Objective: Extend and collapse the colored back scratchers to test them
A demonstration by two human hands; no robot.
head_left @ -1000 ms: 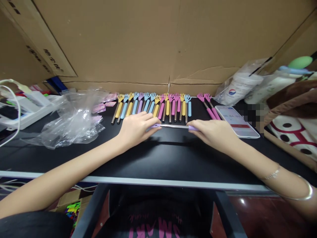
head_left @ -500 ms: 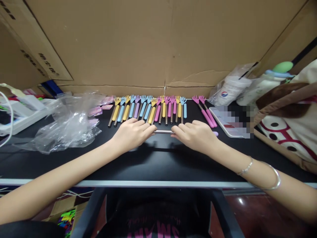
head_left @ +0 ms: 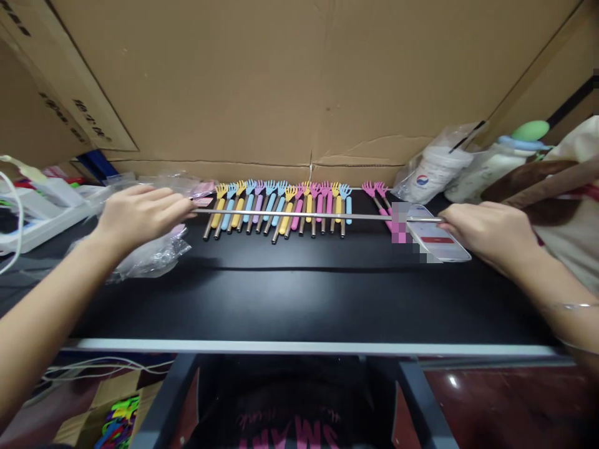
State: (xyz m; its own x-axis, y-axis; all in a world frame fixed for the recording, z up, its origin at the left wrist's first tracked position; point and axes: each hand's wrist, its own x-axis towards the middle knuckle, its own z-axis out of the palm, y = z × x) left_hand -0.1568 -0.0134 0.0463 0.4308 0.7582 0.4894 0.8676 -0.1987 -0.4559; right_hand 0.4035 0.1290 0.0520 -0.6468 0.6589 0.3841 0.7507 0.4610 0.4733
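Observation:
A telescopic back scratcher [head_left: 299, 216] is stretched out level above the table, its thin metal rod running between my hands. My left hand [head_left: 145, 215] is closed round its left end, and my right hand [head_left: 489, 234] grips the thicker right end. Both ends are hidden inside my fists. Behind the rod lies a row of several back scratchers [head_left: 283, 221] with yellow, blue, purple and pink claw heads and handles. Two pink back scratchers [head_left: 380, 194] lie apart to the right of the row.
A phone [head_left: 449, 249] lies beside my right hand. Clear plastic bags [head_left: 154, 257] and a white power strip [head_left: 56, 215] are at the left. A bagged cup [head_left: 435, 171], a bottle [head_left: 508, 159] and a fabric bag [head_left: 575, 249] stand right. Cardboard [head_left: 281, 81] walls the back.
My hands have moved far apart, left and right. The rod between them has lengthened from a short piece to a long one. The row of back scratchers has stayed put.

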